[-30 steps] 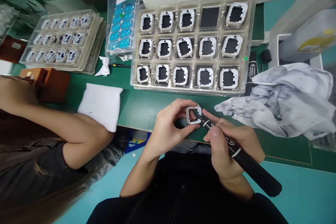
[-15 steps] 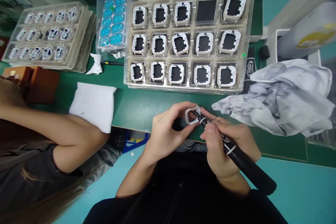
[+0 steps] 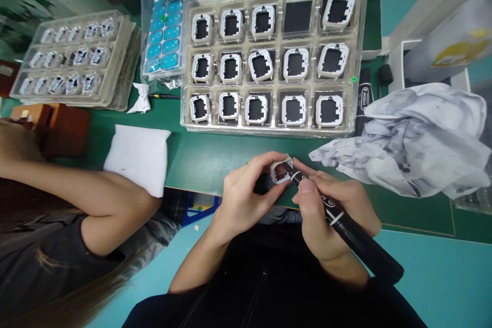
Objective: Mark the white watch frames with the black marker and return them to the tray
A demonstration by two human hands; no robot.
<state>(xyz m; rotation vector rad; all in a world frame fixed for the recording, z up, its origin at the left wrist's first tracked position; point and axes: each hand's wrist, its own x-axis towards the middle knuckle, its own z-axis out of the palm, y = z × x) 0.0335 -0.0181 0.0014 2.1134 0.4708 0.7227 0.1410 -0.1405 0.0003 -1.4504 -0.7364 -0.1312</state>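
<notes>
At nine o'clock from a small white frame (image 3: pixel 274 173), a folded cloth (image 3: pixel 138 154) lies on the worktop (image 3: pixel 207 159). The left hand (image 3: pixel 244 192) pinches the frame between thumb and fingers. At twelve sits a clear tray (image 3: pixel 269 131) of similar frames. The right hand (image 3: pixel 351 202) grips a black marker (image 3: pixel 369 248), tip at the frame, tail toward four. A crumpled cloth (image 3: pixel 415 138) lies at three.

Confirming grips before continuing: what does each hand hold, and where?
Left hand: white frame, by its rim. Right hand: black marker, by its tip-end half.
</notes>
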